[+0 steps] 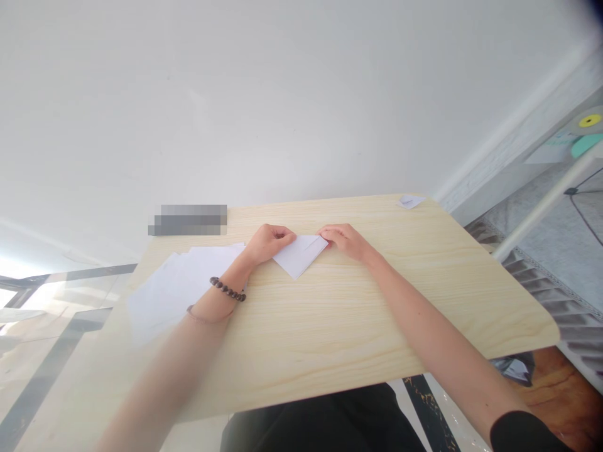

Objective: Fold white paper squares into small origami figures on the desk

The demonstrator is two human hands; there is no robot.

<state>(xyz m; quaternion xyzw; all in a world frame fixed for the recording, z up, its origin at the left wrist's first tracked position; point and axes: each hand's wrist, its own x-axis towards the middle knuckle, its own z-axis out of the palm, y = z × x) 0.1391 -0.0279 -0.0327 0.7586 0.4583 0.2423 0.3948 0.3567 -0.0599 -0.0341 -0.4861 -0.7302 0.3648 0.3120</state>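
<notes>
Table (424,295) was set under left hand (272,242) and right hand (347,240), seemingly as flat backing; pale wood grain, rounded corners. Sheets (174,282) were spread left of left hand, partly covered by that forearm, likely put aside for working room; white, thin, overlapping. Left hand was drawn into a pinch, thumb on top of folded paper (298,258) at its left corner. Right hand was loosely curled, right corner gripped by fingertips. Folded paper was held between both hands, probably so layers would be kept aligned; white, wedge-shaped, point toward wearer, straight far edge. Table contact couldn't be told. Small paper (411,201) was placed beyond right hand, creased. Dark round beads (227,289) were worn behind left hand.
</notes>
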